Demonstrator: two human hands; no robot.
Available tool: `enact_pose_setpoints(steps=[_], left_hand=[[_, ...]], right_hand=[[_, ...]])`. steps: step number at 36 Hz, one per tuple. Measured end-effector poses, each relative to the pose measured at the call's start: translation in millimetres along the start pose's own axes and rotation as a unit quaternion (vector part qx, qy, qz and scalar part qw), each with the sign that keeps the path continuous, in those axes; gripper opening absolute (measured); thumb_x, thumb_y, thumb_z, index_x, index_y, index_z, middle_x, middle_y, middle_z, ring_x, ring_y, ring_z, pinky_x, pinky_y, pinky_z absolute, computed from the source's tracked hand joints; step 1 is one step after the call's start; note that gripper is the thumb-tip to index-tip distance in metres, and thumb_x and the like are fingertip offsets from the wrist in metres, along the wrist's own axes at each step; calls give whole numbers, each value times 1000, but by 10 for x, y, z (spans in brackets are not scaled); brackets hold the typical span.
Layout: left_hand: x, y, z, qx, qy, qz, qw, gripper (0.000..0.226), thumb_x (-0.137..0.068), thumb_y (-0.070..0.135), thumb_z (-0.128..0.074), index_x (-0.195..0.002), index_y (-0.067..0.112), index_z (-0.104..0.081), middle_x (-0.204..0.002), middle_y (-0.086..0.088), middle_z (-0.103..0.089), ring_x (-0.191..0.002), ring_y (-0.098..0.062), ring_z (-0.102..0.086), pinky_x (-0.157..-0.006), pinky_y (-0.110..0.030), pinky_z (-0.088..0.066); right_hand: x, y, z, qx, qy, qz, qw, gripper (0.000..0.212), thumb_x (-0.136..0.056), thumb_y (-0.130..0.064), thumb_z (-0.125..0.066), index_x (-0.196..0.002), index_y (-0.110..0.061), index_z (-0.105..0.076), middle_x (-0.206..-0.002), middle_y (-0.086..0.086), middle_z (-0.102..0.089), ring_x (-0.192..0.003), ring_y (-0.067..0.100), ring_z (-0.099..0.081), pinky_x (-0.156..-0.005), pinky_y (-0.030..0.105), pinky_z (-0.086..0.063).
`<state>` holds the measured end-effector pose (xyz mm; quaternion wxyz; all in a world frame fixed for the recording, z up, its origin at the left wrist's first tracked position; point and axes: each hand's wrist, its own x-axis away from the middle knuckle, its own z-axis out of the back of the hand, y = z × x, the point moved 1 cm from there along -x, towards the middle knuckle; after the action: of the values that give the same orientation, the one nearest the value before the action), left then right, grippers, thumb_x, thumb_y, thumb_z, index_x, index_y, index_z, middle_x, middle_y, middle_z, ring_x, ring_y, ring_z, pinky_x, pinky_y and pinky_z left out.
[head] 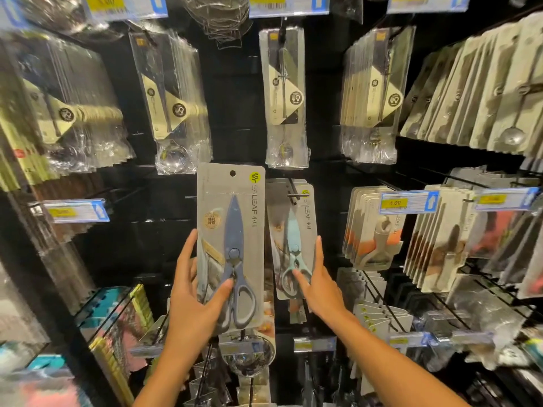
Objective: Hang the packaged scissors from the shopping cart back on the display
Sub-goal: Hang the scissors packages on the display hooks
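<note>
My left hand [194, 301] grips a grey card pack of blue-handled scissors [232, 245] by its lower part, held upright in front of the display, its hang hole at the top. Just to its right, several packs of light-blue scissors [293, 239] hang on a metal hook [295, 195]. My right hand [318, 283] rests on the front hanging pack, fingers spread over its lower right edge, thumb on the handles. The held pack is left of the hook and apart from it.
Packaged spoons [286, 98] hang on hooks in the row above. Peeler packs [373, 227] and more cards hang at the right. Price-tag holders [408, 202] stick out from hook ends. Lower hooks [379, 304] carry further packs below my arms.
</note>
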<state>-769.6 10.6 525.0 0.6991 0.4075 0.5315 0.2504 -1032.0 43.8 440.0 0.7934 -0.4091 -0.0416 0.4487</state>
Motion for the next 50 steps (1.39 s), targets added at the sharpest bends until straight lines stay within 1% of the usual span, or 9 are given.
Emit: enact_pose_setpoints(steps=[4, 12, 18, 23, 31, 36, 41, 45, 50], left_hand=[[-12, 14, -19, -8, 8, -7, 1000, 95, -84, 9, -77, -148, 57, -26, -152, 9, -46, -136, -16, -50, -106, -46, -50], [7, 48, -74, 10, 13, -14, 1000, 94, -84, 2, -75, -148, 53, -30, -147, 13, -49, -129, -5, -54, -89, -12, -52], [61, 44, -58, 2, 5, -19, 1000, 95, -85, 4, -76, -149, 54, -28, -151, 14, -45, -133, -9, -51, -97, -16, -51], [120, 33, -49, -9, 2, -9, 1000, 94, -85, 9, -76, -149, 56, -26, -153, 14, -43, -137, -13, -48, -106, -46, -51], [201, -28, -98, 1, -1, -2, 1000, 93, -85, 7, -77, -152, 49, -27, -154, 17, -41, -138, -11, -48, -108, -48, -48], [265, -70, -159, 7, -11, -4, 1000, 92, -86, 10, -77, -154, 43, -25, -158, 16, -35, -143, -15, -42, -110, -53, -44], [315, -122, -164, 16, -35, 10, 999, 94, -85, 12, -78, -154, 45, -24, -158, 10, -38, -141, -19, -45, -109, -53, -45], [328, -154, -164, 21, -72, 30, 997, 98, -82, 13, -81, -153, 48, -23, -152, 6, -47, -135, -18, -52, -107, -49, -49], [308, -206, -205, 0, -119, 62, 991, 110, -74, 20, -87, -152, 54, -17, -141, 19, -55, -128, -8, -58, -105, -43, -52]], right_hand=[[-158, 5, -57, 19, -4, -16, 1000, 100, -98, -55, -51, -139, -55, 39, -131, 16, -59, -92, 33, -70, -79, 53, -58], [-266, 70, -123, 30, -2, -13, 999, 100, -99, -54, -50, -139, -54, 41, -131, 17, -54, -86, 31, -69, -76, 53, -58], [-96, 81, -3, -31, 15, 24, 999, 101, -99, -45, -57, -144, -54, 33, -154, 15, -36, -111, 34, -65, -84, 52, -55], [129, -4, 174, -118, 21, 72, 990, 96, -98, -45, -59, -150, -53, 21, -159, 1, -28, -142, 21, -38, -108, 42, -41], [572, -607, 459, -281, -86, 155, 943, 86, -101, -28, -58, -154, -52, 5, -138, -15, -52, -114, 3, -64, -91, 18, -52], [712, -795, 453, -306, -114, 175, 929, 86, -102, -20, -58, -150, -63, -2, -129, 4, -63, -95, 31, -70, -93, 41, -59], [766, -717, 453, -301, -100, 164, 934, 80, -102, -10, -55, -150, -61, -16, -102, 22, -56, -72, 36, -47, -69, 30, -44], [824, -642, 466, -291, -106, 149, 939, 78, -102, -10, -55, -150, -61, -20, -110, 32, -54, -87, 49, -54, -80, 48, -55], [902, -481, 446, -274, -92, 122, 949, 78, -102, -9, -55, -150, -61, -22, -114, -6, -71, -94, 36, -67, -92, 48, -56]])
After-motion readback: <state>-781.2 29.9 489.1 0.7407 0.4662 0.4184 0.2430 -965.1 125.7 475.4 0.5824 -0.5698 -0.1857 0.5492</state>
